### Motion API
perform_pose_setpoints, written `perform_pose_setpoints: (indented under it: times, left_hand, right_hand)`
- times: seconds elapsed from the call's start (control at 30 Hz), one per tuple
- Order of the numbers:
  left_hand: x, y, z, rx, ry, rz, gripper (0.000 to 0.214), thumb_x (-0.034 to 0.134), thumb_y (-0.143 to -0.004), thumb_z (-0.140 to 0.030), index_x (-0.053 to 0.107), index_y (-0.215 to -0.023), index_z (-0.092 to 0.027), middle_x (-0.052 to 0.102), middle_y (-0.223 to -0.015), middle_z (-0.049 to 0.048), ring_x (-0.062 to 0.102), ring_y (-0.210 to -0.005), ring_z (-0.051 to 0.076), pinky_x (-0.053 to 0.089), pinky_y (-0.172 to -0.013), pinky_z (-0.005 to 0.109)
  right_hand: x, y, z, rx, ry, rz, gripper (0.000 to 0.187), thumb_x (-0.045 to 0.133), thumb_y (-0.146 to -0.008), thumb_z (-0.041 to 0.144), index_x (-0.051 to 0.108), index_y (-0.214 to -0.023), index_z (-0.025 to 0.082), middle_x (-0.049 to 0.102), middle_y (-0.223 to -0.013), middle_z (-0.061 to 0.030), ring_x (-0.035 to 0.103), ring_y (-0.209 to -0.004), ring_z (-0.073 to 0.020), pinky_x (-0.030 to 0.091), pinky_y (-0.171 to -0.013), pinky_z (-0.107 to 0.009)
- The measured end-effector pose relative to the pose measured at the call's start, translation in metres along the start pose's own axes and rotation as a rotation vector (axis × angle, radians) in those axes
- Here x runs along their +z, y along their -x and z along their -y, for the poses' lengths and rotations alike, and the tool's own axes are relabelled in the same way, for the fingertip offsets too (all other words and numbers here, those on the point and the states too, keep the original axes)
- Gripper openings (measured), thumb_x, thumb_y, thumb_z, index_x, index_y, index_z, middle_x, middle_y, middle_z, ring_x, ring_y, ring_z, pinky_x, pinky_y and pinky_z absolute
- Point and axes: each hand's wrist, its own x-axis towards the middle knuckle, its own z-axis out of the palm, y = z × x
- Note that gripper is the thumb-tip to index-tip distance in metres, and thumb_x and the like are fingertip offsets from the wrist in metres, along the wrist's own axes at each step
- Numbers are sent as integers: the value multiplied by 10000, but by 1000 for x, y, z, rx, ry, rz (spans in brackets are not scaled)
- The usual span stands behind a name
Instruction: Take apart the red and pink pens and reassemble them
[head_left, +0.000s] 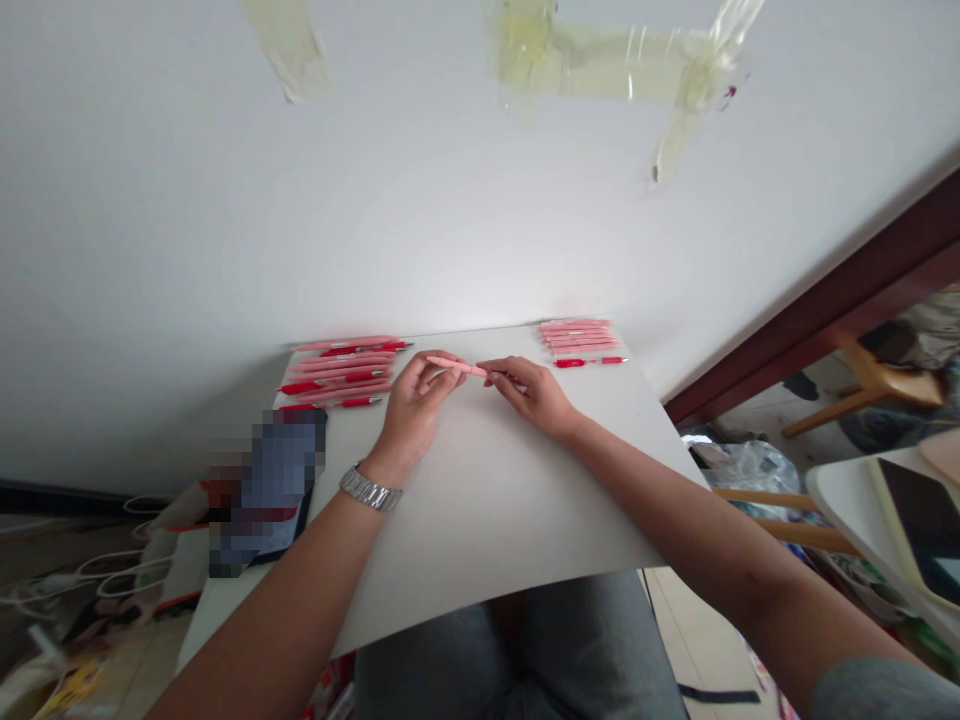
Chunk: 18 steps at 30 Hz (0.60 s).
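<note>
A pink pen (456, 366) is held level above the middle of the white table (480, 480). My left hand (424, 392), with a metal watch on its wrist, grips the pen along its barrel. At the pen's right end, the fingers of my right hand (534, 392) are closed on the tip. Left of my hands lies a pile of pink pens (341, 365) mixed with red pens (352, 402). On the right, several pink pens (581, 335) lie in a neat row, with one red pen (592, 362) just in front of them.
A blurred-out device (277, 490) lies at the table's left edge. Behind the table rises a white wall (420, 220) with strips of tape (615, 65). To the right stand a wooden stool (870, 375) and a white surface bearing a tablet-like device (922, 520). Cables (105, 575) hang at the left.
</note>
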Motion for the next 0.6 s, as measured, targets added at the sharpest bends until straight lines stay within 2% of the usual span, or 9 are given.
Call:
perform_pose_setpoints:
  times: [0.17, 0.37, 0.6]
  left_hand:
    - [1, 1, -1, -16, 27, 23, 254, 870, -884, -362, 725, -1040, -224, 719, -1141, 62, 695, -1168, 225, 580, -1106, 454]
    - [2, 0, 0, -22, 37, -22, 232, 875, -879, -340, 726, -1007, -216, 689, -1162, 58, 695, -1126, 202, 607, -1044, 399]
    - [-2, -4, 2, -16, 57, -112, 239, 888, -859, -340, 728, -996, -227, 688, -1179, 57, 680, -1146, 198, 609, -1029, 391]
  right_hand:
    - [0, 0, 0, 12, -17, 1, 344, 483, -1127, 418, 732, -1271, 230, 792, -1006, -63, 723, -930, -198, 552, -875, -351]
    - [0, 3, 1, 107, -72, 15, 352, 484, -1119, 430, 657, -1354, 235, 804, -1029, -53, 741, -957, -193, 565, -865, -336]
    - [1, 3, -4, 111, -34, -28, 374, 692, -983, 395, 644, -1324, 251, 769, -1093, -53, 720, -998, -203, 578, -922, -364]
